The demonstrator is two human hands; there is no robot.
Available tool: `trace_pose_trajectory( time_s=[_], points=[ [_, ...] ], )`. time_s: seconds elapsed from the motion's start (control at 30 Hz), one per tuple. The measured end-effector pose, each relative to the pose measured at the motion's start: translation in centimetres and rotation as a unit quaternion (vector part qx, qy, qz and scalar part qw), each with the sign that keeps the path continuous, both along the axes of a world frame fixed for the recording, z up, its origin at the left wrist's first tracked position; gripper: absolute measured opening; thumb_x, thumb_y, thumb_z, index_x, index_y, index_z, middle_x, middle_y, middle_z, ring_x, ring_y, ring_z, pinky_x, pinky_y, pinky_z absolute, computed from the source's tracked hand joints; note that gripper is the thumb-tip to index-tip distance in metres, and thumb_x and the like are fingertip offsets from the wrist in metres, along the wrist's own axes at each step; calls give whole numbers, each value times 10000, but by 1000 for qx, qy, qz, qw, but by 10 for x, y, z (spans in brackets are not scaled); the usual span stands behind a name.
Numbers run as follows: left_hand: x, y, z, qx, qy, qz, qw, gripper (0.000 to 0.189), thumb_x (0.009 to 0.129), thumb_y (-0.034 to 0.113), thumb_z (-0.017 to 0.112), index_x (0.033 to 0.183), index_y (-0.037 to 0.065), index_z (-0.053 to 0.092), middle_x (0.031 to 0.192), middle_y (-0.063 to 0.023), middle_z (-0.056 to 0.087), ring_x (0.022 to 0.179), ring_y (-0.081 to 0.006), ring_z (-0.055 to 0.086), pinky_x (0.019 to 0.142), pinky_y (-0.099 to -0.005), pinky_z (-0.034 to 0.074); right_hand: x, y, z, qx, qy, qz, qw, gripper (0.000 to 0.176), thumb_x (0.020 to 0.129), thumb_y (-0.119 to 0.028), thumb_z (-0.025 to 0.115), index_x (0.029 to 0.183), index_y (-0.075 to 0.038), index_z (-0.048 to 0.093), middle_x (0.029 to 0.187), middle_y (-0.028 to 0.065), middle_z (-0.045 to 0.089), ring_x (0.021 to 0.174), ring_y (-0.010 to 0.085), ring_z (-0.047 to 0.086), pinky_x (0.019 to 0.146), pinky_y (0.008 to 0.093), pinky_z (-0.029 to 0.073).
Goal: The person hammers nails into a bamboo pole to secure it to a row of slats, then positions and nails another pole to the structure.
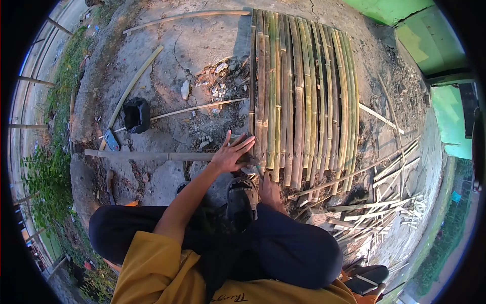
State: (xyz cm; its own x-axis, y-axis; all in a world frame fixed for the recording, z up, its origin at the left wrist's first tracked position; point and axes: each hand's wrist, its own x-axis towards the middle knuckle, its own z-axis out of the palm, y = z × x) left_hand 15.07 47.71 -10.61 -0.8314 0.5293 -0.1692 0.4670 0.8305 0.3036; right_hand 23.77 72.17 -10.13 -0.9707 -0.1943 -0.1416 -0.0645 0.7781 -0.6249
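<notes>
We identify one panel of split bamboo slats [296, 91], brown to yellow-green, nodes visible. The slats lie side by side over the cracked ground [202, 38], narrow gaps between some, lengthwise away from us. Their near ends are staggered.

Your slats [299, 101] look like bamboo, fairly smooth along their lengths, ridged at the joints, with a faint sheen. The ground [157, 76] around you looks like rough, cracked concrete, gritty with stony rubble [219, 93]. The bag [144, 116] looks like crinkled, slightly glossy plastic. Your shirt [152, 261] and trousers [293, 243] are matt cloth; the wall [433, 40] looks painted.
</notes>
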Motion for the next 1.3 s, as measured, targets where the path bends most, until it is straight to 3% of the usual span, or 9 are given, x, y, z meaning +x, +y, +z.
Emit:
trace_pose_trajectory(
  time_s=[0.1,0.2,0.43,0.5,0.57,0.83,1.17,1.23,1.3],
  points=[
    [1,-2,-6,89,-14,16,996,968,867,519,673,1626,194,168,1696,39,134,1552,-254,180,1235,-644,-23,-1,0,7,-7,-65,22,998,264,1004,-169,583,1153,20,474,617,279,605,566,487,629,467,554,465],
    [5,1,-18,65,1,18,998,954,879,600,616,1623,189,183,1693,39,156,1553,-253,174,1231,-641,-46,18,2,9,-82,52,-34,995,260,1010,-161,581,1134,36,465,629,298,598,560,501,611,457,552,437],
    [1,-2,-14,64,5,14,998,945,897,714,503,1619,186,201,1693,48,155,1556,-248,158,1228,-627,-75,-3,-3,18,-75,36,6,996,244,1011,-163,579,1092,44,478,638,298,593,570,496,615,466,550,450],
    [2,-2,-21,77,1,17,997,947,897,715,504,1620,187,197,1693,52,152,1557,-248,156,1228,-626,-76,-3,-1,15,-66,32,35,997,362,1003,-141,601,1251,84,465,649,287,599,523,461,607,444,527,435],
    [3,-1,-22,47,31,9,998,966,883,739,491,1619,185,200,1693,54,152,1556,-252,158,1229,-624,-73,-7,-3,11,-41,28,59,997,343,1002,-141,601,1228,82,472,643,282,599,517,459,606,441,523,438],
    [8,-1,-19,110,17,33,993,1005,843,736,551,1625,232,171,1686,51,176,1551,-257,173,1235,-630,-46,-5,-8,28,-36,19,13,999,242,993,-191,603,1082,22,529,647,272,620,564,468,634,473,536,492],
    [3,-3,-14,73,8,18,997,964,862,682,579,1619,218,205,1686,62,175,1553,-260,171,1233,-637,-41,-11,-1,13,-41,94,37,994,350,997,-135,598,1206,120,480,638,297,604,569,476,639,480,531,482],
    [-2,-2,-10,90,-2,20,996,966,858,669,592,1619,216,206,1687,62,174,1553,-258,171,1232,-639,-40,-26,-1,13,17,-64,56,996,392,992,-123,600,1231,145,445,621,295,598,556,494,623,456,562,471],
    [1,-4,-10,124,-39,34,991,973,851,644,618,1620,211,209,1688,63,172,1554,-253,170,1230,-645,-38,-30,-2,25,-3,-30,59,998,356,995,-124,598,1216,119,462,597,283,588,529,469,624,436,548,455]
  ],
)
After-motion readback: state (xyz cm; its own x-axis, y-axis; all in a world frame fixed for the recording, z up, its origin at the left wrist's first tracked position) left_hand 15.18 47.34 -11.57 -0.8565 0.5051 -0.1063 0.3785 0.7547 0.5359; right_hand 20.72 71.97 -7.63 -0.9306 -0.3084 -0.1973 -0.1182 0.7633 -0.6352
